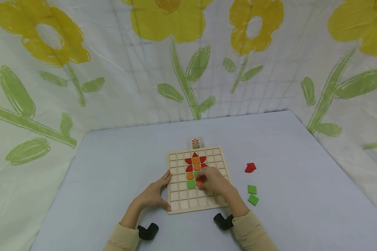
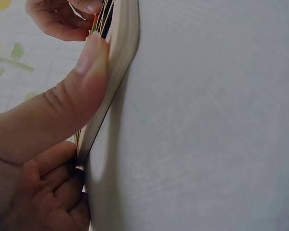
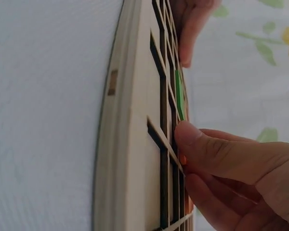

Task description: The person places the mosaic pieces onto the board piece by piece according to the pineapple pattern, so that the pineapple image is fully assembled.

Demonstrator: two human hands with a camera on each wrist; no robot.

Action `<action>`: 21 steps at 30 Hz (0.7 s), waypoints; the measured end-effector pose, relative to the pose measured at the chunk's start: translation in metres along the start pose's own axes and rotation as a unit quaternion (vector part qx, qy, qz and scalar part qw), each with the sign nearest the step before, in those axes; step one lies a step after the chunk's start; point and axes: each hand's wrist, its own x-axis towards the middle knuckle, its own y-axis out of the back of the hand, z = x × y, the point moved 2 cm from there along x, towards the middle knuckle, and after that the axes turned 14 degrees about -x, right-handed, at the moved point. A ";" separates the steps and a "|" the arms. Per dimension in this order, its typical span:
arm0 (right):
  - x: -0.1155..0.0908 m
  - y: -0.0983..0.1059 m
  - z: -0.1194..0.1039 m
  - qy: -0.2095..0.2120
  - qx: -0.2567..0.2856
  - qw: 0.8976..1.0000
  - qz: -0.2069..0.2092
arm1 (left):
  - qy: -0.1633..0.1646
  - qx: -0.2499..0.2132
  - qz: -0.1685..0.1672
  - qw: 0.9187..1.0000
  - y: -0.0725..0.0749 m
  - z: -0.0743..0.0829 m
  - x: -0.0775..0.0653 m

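Note:
A square wooden grid board lies on the table. My left hand holds its left side, thumb at the near corner and fingers farther up the edge. In the left wrist view the thumb presses on the rim. Over the board's middle, my right hand pinches an orange round piece at a cell right of a green square. Another orange disc sits above that square. Higher up are an orange square and red pieces. My right fingers partly hide the pattern.
Beyond the board's far edge lies a small card with a gridded picture. Right of the board are loose red pieces and two green squares. A curtain with painted flowers hangs behind the table.

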 end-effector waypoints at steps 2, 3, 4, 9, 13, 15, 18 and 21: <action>-0.002 0.001 0.001 -0.006 0.012 1.000 0.000 | 0.002 0.000 0.000 1.000 0.000 0.000 0.000; -0.003 0.002 0.002 -0.011 0.020 1.000 -0.001 | 0.002 0.001 0.000 1.000 -0.001 0.000 0.000; -0.005 0.003 0.003 -0.015 0.029 0.999 -0.002 | 0.003 0.001 -0.001 1.000 -0.001 -0.001 0.000; -0.017 0.016 0.017 -0.036 0.094 0.995 -0.005 | 0.007 0.003 0.000 1.000 -0.002 -0.002 -0.001; -0.030 0.030 0.038 -0.055 0.131 0.990 0.004 | 0.011 -0.001 0.002 1.000 -0.001 -0.002 0.000; -0.038 0.037 0.050 -0.072 0.140 0.987 0.011 | 0.010 -0.001 0.003 1.000 -0.001 -0.001 0.000; -0.051 0.047 0.069 -0.090 0.140 0.986 0.016 | 0.012 -0.001 0.006 1.000 -0.001 0.000 0.001; -0.065 0.057 0.085 -0.100 0.123 0.987 0.018 | 0.014 0.000 0.008 1.000 -0.001 0.000 0.001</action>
